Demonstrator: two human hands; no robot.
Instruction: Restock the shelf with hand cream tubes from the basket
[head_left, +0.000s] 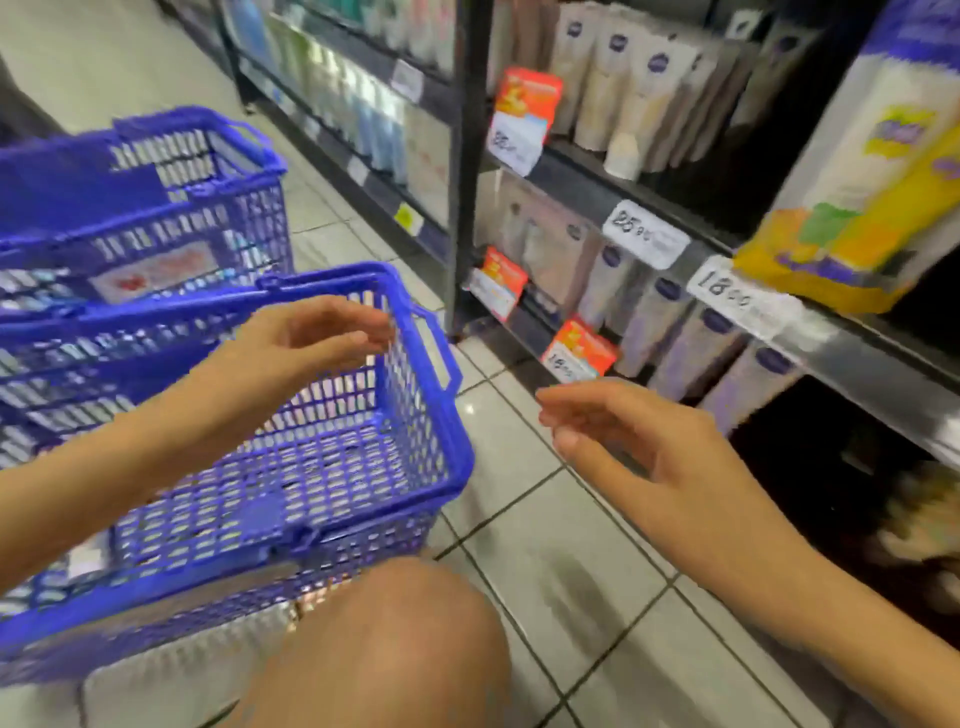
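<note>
Blue plastic basket (436, 415) is sitting near on the left, and no tubes are showing inside it. Hand cream tubes (696, 348) are standing in a row on the low shelf (524, 328) at the right. They are looking light, soft and a bit slippery, so holding one around its middle should work best. Left hand (306, 338) is hanging over the basket and right hand (634, 441) over the floor, both loose and holding nothing. Price tags (645, 234) are sticking out and could get bumped.
</note>
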